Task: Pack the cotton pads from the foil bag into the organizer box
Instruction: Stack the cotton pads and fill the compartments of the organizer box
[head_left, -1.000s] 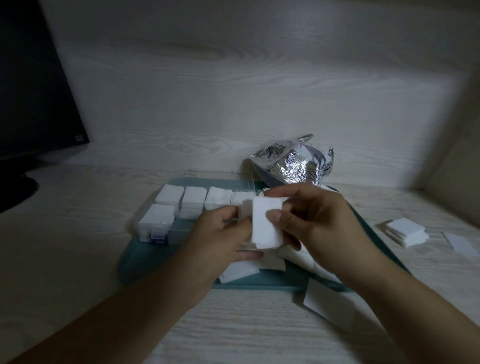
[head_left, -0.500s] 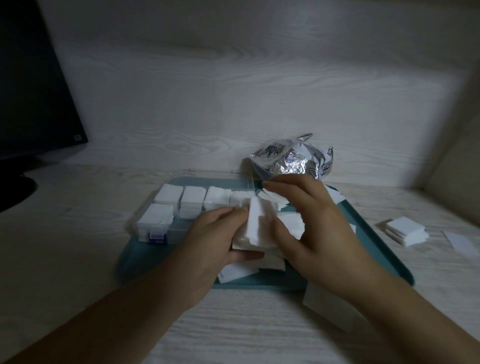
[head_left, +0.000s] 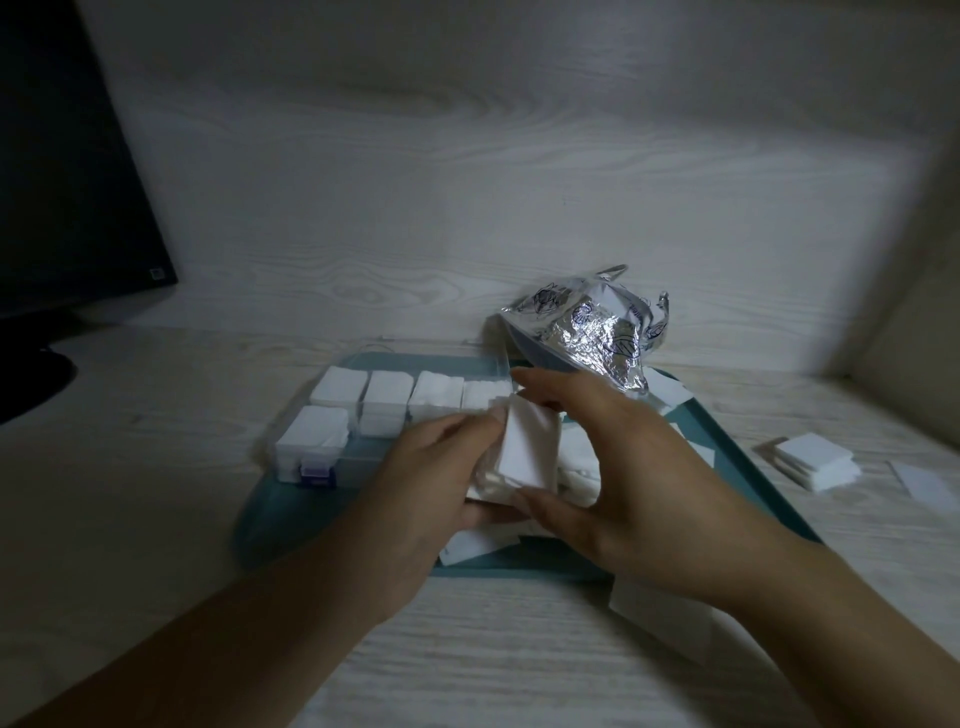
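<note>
The task stood partly done. In the clear organizer box (head_left: 363, 415), which sat on a teal tray (head_left: 748, 467) on the tabletop (head_left: 156, 467), five compartments were visibly filled with white cotton pads (head_left: 337, 387): four along the far row and one in the near left corner. The rest of the box was hidden behind the hands. The left hand (head_left: 431, 483) had its fingers curled around a small stack of pads (head_left: 524, 452) held upright over the box, and the right hand (head_left: 618, 467) steadied that stack, thumb at its near lower edge and fingers reaching over the top. Much seemed left: loose pads lay on the tray, another pile (head_left: 815, 460) waited on the tabletop to the right, and the crumpled foil bag (head_left: 592, 327) rested at the tray's far edge, its contents unseen.
</note>
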